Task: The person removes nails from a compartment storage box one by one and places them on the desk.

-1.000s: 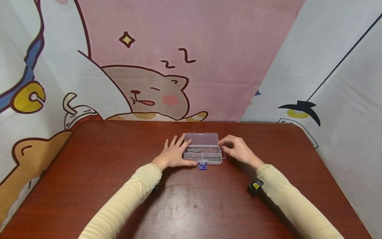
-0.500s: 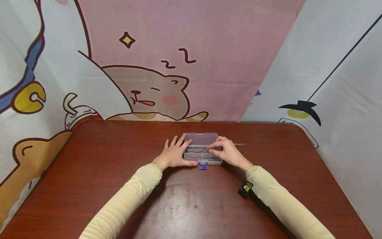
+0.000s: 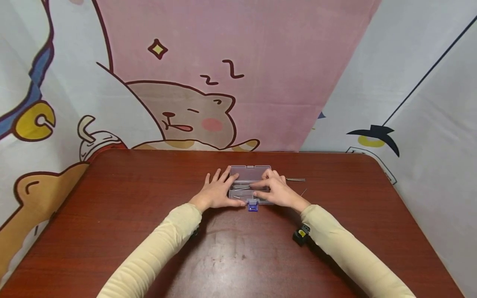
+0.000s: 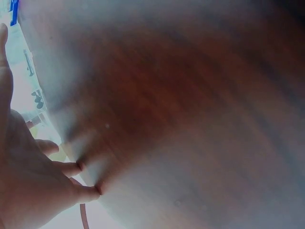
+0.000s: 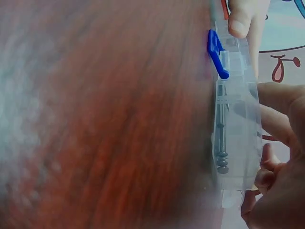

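Note:
A clear plastic compartment box (image 3: 244, 170) stands on the table with its lid folded back and its blue latch (image 3: 253, 207) at the front. Thin metal nails (image 3: 241, 187) lie in its compartments; nail heads (image 5: 222, 167) show through the wall in the right wrist view. My left hand (image 3: 216, 193) rests with spread fingers at the box's left side, thumb along the front edge. My right hand (image 3: 277, 189) reaches over the right side, its index finger and thumb inside the box and apart. Nothing is visible between them, and the other fingers bend over the right part.
Several loose nails (image 3: 296, 179) lie on the table right of the box, and a thin one (image 3: 304, 192) lies nearer my right wrist. The brown table (image 3: 223, 256) ends at a patterned cloth (image 3: 279, 82) behind.
My right hand has moved left from the box's right edge into its compartments, uncovering the loose nails on the table. My left hand and the box have stayed put.

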The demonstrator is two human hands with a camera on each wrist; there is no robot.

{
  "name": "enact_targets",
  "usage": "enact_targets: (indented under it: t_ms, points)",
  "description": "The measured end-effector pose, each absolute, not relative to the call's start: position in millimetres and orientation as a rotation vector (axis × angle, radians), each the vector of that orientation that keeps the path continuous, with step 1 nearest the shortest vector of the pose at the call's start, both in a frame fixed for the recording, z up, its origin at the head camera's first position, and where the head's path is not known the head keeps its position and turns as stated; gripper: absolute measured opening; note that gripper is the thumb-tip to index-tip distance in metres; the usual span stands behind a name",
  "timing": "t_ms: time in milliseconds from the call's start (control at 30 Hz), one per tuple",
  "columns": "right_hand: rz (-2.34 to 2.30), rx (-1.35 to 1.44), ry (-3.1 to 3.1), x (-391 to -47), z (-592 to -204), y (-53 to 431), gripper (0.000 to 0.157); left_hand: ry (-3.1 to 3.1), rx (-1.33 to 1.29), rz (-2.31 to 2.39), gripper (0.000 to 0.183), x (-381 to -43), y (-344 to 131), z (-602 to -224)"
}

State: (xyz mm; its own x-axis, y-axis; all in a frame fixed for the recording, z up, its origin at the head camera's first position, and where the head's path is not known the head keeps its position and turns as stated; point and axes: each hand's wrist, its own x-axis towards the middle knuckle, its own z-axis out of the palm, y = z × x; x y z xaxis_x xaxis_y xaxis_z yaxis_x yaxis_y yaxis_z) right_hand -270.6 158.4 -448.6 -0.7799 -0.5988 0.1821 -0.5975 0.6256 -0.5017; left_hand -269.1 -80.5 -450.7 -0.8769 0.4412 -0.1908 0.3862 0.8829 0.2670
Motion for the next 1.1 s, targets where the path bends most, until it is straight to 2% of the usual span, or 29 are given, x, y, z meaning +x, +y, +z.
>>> enact_targets:
  t_ms: [167, 767, 1100]
  points:
    - [-0.762, -1.053, 2.812, -269, -447, 156, 0.032, 2.789, 0.626, 0.33, 0.103, -268, -80, -449]
    - [-0.802, -1.06, 2.865, -273, -448, 149, 0.016, 2.802, 0.628, 0.303, 0.103, -268, -80, -448]
    - [-0.79, -1.092, 2.813, -279, -450, 149, 0.013, 2.803, 0.641, 0.31, 0.103, -267, -81, -448]
